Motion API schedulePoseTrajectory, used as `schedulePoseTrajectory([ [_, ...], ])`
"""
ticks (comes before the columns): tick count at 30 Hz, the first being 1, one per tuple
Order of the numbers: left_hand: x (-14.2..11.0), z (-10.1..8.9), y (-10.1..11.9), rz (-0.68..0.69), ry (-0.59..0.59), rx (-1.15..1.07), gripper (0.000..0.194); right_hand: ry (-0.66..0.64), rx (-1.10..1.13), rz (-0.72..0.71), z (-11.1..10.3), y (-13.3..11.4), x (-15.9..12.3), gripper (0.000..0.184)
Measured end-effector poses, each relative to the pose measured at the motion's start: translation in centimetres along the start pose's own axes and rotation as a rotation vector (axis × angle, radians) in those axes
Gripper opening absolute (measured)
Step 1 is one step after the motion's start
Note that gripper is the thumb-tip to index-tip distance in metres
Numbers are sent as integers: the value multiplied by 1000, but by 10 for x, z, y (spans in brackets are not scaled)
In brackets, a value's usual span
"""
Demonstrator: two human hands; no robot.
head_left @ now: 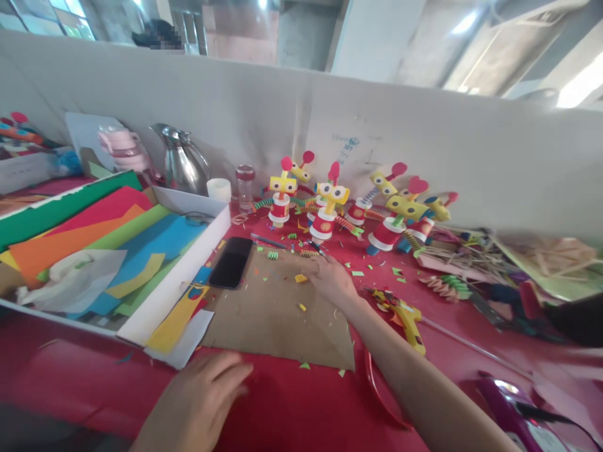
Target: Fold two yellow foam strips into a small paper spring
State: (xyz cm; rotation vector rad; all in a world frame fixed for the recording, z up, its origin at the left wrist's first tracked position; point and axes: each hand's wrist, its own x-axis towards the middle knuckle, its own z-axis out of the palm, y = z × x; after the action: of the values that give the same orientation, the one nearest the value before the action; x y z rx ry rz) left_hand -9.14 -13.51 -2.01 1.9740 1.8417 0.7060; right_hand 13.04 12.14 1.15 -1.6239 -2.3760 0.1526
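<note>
My right hand (332,280) reaches over the far part of a brown cardboard sheet (268,320), fingers stretched out and slightly apart. Just beyond its fingertips lie a tan folded-paper spring (308,253) and a small dark tool (317,247) I cannot make out. A small yellow folded piece (300,278) is left of the hand, and a green paper spring (272,255) lies further left. Low in the view my left hand (200,402) hovers near the table's front, somewhat blurred, its fingers loosely extended with nothing in them. A black phone (230,262) rests at the cardboard's left edge.
Several red-and-yellow paper-cup figures (323,223) stand behind the cardboard. A white box (176,279) of coloured paper is left. Right are a yellow glue gun (405,320), a red dish rim (377,389), craft sticks (464,251) and a purple device (516,408). A steel jug (179,160) stands behind.
</note>
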Motion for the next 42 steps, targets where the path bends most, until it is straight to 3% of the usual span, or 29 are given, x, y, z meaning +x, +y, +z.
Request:
schedulePoseTrajectory([
  [3,83,-25,45,16,68,56,30,58,-18,75,-16,5,1,28],
  [5,123,-25,55,-78,38,67,29,33,-74,103,-21,8,6,29],
  [8,165,-4,54,-224,-51,106,31,-47,-173,93,-17,8,21,38],
  [11,190,26,52,-228,-40,90,30,-70,-233,-2,-8,6,38,31],
  [14,201,47,57,-206,22,91,37,-151,-321,-47,-2,4,50,33],
  [18,206,59,56,-153,52,81,19,-205,-322,-101,-4,2,50,32],
  [23,208,62,38,-94,121,-49,17,-240,-169,-212,-6,2,32,24],
  [28,208,62,33,-90,204,-142,43,-222,59,-326,-4,10,19,37],
  [32,210,58,37,-87,172,-145,56,-157,153,-275,-3,21,12,41],
  [36,213,57,39,-79,111,-177,51,-190,203,-287,2,23,3,59],
  [39,214,60,38,-74,93,-199,47,-193,221,-278,9,19,2,48],
  [42,216,61,35,-60,106,-255,55,-166,259,-303,15,16,9,33],
])
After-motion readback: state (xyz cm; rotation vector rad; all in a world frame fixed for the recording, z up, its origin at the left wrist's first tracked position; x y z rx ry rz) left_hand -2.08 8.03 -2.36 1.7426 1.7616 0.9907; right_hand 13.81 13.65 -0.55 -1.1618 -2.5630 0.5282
